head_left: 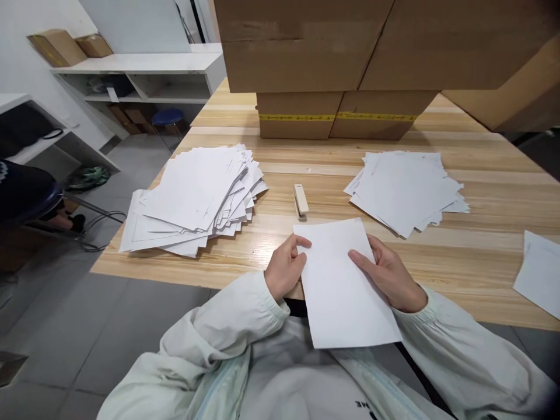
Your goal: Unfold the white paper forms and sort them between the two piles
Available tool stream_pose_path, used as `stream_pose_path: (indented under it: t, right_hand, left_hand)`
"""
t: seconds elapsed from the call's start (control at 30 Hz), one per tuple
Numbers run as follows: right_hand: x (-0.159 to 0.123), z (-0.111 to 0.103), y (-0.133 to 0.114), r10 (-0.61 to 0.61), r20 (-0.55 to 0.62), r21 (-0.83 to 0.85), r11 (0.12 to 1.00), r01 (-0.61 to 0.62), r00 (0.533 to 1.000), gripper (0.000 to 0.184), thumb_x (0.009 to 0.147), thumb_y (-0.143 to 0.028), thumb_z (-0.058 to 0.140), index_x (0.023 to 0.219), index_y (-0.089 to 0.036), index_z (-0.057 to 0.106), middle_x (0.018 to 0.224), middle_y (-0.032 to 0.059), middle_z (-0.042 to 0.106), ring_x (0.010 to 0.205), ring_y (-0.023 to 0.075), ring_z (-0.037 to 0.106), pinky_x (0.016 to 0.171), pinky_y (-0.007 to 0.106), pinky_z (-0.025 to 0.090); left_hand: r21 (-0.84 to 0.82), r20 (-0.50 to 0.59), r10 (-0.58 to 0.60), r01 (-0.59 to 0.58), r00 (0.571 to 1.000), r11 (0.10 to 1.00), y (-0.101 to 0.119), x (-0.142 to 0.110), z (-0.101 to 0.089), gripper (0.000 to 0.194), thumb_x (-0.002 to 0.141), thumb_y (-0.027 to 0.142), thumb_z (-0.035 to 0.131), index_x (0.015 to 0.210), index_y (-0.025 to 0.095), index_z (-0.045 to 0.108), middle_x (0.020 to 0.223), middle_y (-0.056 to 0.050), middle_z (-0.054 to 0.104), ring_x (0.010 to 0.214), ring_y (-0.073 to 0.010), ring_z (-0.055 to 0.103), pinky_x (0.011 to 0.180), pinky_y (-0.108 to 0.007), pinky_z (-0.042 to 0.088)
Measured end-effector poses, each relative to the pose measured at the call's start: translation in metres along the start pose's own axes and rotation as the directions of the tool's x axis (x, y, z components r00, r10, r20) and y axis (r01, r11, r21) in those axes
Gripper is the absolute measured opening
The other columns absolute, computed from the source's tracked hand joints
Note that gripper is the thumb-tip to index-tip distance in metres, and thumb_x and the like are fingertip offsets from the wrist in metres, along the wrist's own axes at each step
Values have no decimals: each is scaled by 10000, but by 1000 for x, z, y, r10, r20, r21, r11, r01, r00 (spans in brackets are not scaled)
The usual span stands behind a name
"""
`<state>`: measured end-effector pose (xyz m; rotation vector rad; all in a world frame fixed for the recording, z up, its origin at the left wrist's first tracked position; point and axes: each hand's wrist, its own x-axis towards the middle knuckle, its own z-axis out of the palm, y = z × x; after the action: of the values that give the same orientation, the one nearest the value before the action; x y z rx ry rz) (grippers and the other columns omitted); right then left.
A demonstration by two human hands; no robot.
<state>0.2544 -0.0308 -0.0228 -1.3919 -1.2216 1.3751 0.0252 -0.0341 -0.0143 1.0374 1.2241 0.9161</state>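
A white sheet of paper, perhaps several together, is held over the table's front edge and my lap. My right hand grips its right side, thumb on top and fingers underneath. At the upper left edge, my left hand has its fingers curled, with index finger and thumb closed on the paper's margin. Just beyond the paper lies a cream stapler. A messy pile of papers sits to the left, some showing staples. Another, smaller paper stack lies to the right.
Cardboard boxes are stacked at the back of the wooden table. More paper lies at the far right edge. Beyond the table's left side are white shelves, a blue stool and part of a seated person.
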Motion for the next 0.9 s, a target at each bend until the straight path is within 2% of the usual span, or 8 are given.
stream_pose_path:
  t: [0.23,0.4,0.47,0.57,0.63,0.7,0.8,0.9]
  right_hand:
    - [29,0,14,-120,-57,-75,990,116,991,565,827,-507,761,1301,-248,592,1419,108,645,1335,296,595,1045,482,548]
    - [44,-19,5,-251,-32,-323,919,228,967,605,844,-496,726,1368,-228,585,1129,85,766,939,248,737,796,417,602]
    - [52,-31,-13,-355,-71,-482,830,279,932,602,817,-456,756,1365,-249,612,1002,54,774,792,228,712,757,407,587]
    - [74,-33,-54,-582,-87,-671,635,384,809,415,834,-396,733,1230,-274,707,1047,65,758,878,255,681,881,438,548]
    - [97,-13,-79,-680,47,-724,482,494,732,289,908,-379,640,1154,-260,735,1096,82,748,1020,288,654,984,466,491]
    - [125,21,-94,-675,222,-692,399,601,704,277,973,-366,540,1122,-233,733,1122,93,739,1091,294,626,1024,471,446]
    - [163,78,-95,-584,391,-669,351,655,712,372,1042,-322,382,1146,-173,706,1191,121,716,1141,288,577,1044,466,392]
    - [182,115,-76,-479,458,-703,321,635,749,444,1067,-324,298,1153,-139,692,1230,152,687,1163,293,522,1031,459,373]
  left_hand:
    - [2,7,-95,95,995,995,8,31,0,207,755,13,535,874,171,598,468,117,427,396,-75,431,391,-172,370]
    - [-15,-1,-130,130,992,991,14,40,-2,210,750,-20,547,852,152,611,448,122,410,379,-78,451,376,-181,422]
    - [-48,3,-159,159,987,986,16,43,-2,209,737,-26,561,842,147,613,444,120,425,368,-77,458,370,-184,425]
    - [-67,10,-187,187,982,980,18,44,-3,223,724,-40,560,849,137,618,438,124,424,353,-67,453,364,-174,420]
    - [-74,15,-188,189,982,979,19,44,-3,232,728,-45,546,863,129,619,441,125,423,351,-59,444,362,-167,414]
    - [-95,17,-187,188,982,978,19,44,-3,234,733,-41,542,876,127,618,446,126,423,347,-55,433,359,-164,405]
    - [-108,10,-205,205,979,973,20,43,-3,229,730,-32,552,874,134,618,445,128,414,339,-58,435,360,-165,396]
    - [-75,7,-212,212,977,974,22,44,-3,222,731,-36,558,862,132,620,445,131,404,347,-63,438,370,-170,408]
